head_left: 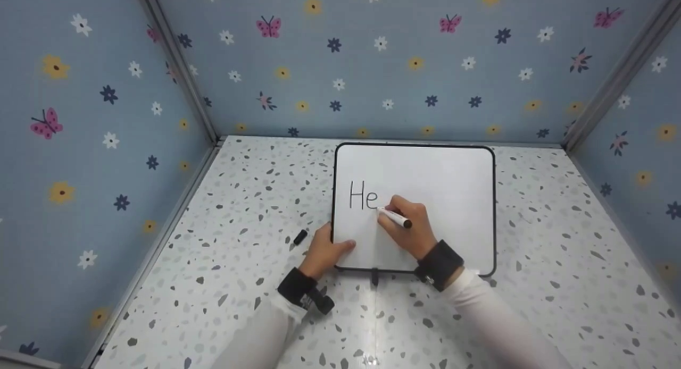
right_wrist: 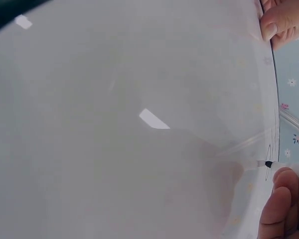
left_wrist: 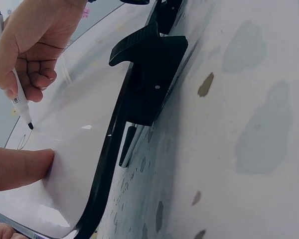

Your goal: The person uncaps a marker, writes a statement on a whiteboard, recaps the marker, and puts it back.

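White sleeves (head_left: 503,321) extend from the near side. The left hand (head_left: 324,253) grips the whiteboard (head_left: 452,183) by its left edge, thumb on top; a black cap (head_left: 300,237) lies just left. Farther, the right hand (head_left: 412,225) pinches a marker (head_left: 395,217), tip at the written "He" (head_left: 357,194). Beyond stands a flowered wall (head_left: 383,74).

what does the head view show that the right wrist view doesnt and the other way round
Only the head view shows the loose black cap on the speckled table, the black wrist straps and a readable "He". Only the right wrist view clearly shows the black tip of the marker. Both show the whiteboard, the left hand at its edge, the right hand holding the marker, and flower-patterned wall.
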Demonstrator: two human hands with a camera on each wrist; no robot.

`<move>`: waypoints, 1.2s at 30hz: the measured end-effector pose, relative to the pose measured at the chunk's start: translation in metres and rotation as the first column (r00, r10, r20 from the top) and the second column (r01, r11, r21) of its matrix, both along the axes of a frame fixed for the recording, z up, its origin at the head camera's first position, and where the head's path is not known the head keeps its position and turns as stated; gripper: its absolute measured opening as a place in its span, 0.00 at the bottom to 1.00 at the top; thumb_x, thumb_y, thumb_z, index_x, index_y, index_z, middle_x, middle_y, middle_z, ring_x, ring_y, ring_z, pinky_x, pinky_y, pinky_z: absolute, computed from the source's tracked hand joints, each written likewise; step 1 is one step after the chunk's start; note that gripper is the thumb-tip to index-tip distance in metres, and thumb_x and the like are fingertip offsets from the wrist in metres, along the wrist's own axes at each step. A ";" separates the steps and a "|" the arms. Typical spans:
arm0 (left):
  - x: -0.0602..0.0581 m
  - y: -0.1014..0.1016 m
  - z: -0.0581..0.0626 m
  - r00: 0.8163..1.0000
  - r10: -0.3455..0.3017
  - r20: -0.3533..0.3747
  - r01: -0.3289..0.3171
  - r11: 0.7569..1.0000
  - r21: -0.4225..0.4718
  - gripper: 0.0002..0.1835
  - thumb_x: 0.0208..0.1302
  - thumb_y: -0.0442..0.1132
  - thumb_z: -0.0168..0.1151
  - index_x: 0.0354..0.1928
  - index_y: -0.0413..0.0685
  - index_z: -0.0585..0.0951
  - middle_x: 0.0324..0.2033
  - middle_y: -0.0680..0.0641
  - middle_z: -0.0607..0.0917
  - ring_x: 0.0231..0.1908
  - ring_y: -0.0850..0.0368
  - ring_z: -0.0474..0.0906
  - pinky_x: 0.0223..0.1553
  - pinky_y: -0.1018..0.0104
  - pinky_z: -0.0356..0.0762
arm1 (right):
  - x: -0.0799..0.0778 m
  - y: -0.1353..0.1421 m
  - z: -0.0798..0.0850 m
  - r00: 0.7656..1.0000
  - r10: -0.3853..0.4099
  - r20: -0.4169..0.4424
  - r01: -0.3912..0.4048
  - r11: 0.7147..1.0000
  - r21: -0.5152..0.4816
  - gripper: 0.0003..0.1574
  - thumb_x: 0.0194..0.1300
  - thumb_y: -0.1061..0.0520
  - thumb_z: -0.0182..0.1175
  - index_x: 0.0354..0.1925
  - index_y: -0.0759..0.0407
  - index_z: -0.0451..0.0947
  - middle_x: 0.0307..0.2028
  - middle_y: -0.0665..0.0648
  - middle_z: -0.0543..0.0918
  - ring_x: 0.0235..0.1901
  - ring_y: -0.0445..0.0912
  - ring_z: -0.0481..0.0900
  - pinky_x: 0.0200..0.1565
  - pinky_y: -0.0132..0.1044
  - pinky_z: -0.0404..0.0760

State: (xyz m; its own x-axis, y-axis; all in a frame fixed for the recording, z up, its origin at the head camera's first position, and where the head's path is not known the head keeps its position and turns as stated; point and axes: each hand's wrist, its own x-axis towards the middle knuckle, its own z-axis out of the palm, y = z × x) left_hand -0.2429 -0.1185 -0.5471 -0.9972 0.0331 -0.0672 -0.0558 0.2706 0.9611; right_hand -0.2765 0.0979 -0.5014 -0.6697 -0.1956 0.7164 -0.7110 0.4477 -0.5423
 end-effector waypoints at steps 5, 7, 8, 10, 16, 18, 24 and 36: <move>0.001 0.000 0.001 1.000 0.002 0.004 -0.002 1.000 0.007 0.32 0.65 0.32 0.71 0.71 0.34 0.76 0.65 0.31 0.84 0.66 0.35 0.83 0.73 0.41 0.78 | 0.000 0.001 0.001 1.000 -0.001 -0.010 0.001 1.000 0.004 0.12 0.53 0.70 0.64 0.23 0.60 0.71 0.17 0.54 0.78 0.19 0.39 0.65 0.26 0.26 0.60; 0.001 0.001 0.001 1.000 0.004 0.003 -0.004 1.000 0.007 0.32 0.65 0.32 0.71 0.71 0.34 0.77 0.65 0.31 0.84 0.66 0.35 0.83 0.72 0.41 0.78 | 0.000 0.002 0.001 1.000 0.004 -0.014 -0.004 1.000 0.004 0.12 0.53 0.70 0.65 0.23 0.61 0.71 0.17 0.54 0.78 0.20 0.38 0.65 0.26 0.25 0.60; 0.001 0.001 0.002 1.000 0.006 0.002 -0.006 1.000 0.005 0.32 0.65 0.32 0.71 0.71 0.34 0.77 0.65 0.31 0.84 0.66 0.35 0.83 0.72 0.42 0.78 | -0.001 0.002 0.001 1.000 0.007 -0.016 -0.007 1.000 -0.001 0.12 0.53 0.70 0.65 0.23 0.61 0.71 0.17 0.53 0.79 0.20 0.38 0.65 0.26 0.25 0.60; 0.002 0.001 0.002 1.000 0.012 0.006 -0.012 1.000 0.002 0.31 0.65 0.32 0.71 0.70 0.34 0.77 0.66 0.31 0.84 0.66 0.35 0.83 0.72 0.42 0.78 | -0.001 0.003 0.002 1.000 0.010 -0.026 -0.010 1.000 -0.011 0.12 0.53 0.71 0.65 0.23 0.61 0.72 0.17 0.53 0.79 0.19 0.37 0.65 0.25 0.25 0.60; 0.001 0.002 0.003 1.000 0.031 0.007 -0.030 0.999 -0.017 0.32 0.64 0.32 0.72 0.70 0.33 0.77 0.66 0.30 0.83 0.67 0.34 0.82 0.73 0.41 0.77 | -0.007 0.008 0.008 0.998 -0.016 -0.063 0.014 0.999 -0.035 0.11 0.53 0.72 0.65 0.25 0.62 0.73 0.17 0.55 0.79 0.19 0.38 0.66 0.25 0.25 0.62; 0.001 0.002 0.003 0.999 0.031 0.009 -0.031 0.999 -0.015 0.32 0.64 0.32 0.72 0.71 0.33 0.76 0.67 0.30 0.83 0.68 0.34 0.81 0.74 0.41 0.76 | -0.010 0.010 0.011 0.999 -0.022 -0.048 0.020 0.999 -0.043 0.10 0.54 0.72 0.65 0.25 0.63 0.74 0.18 0.56 0.80 0.20 0.39 0.67 0.26 0.25 0.63; 0.003 0.001 0.004 1.000 0.014 0.005 -0.014 1.000 0.006 0.31 0.64 0.32 0.72 0.69 0.33 0.77 0.65 0.31 0.84 0.66 0.34 0.82 0.73 0.41 0.77 | -0.020 0.012 0.021 0.998 -0.056 0.005 0.056 0.998 -0.020 0.09 0.59 0.70 0.65 0.28 0.64 0.74 0.19 0.58 0.81 0.20 0.41 0.68 0.26 0.28 0.64; 0.002 0.001 0.002 1.000 0.015 0.012 -0.015 1.000 -0.006 0.32 0.65 0.33 0.72 0.70 0.32 0.76 0.67 0.30 0.83 0.68 0.34 0.81 0.74 0.41 0.76 | -0.029 0.007 0.029 0.998 -0.055 0.037 0.055 0.998 -0.008 0.07 0.61 0.69 0.65 0.30 0.64 0.76 0.23 0.60 0.85 0.22 0.42 0.70 0.28 0.29 0.67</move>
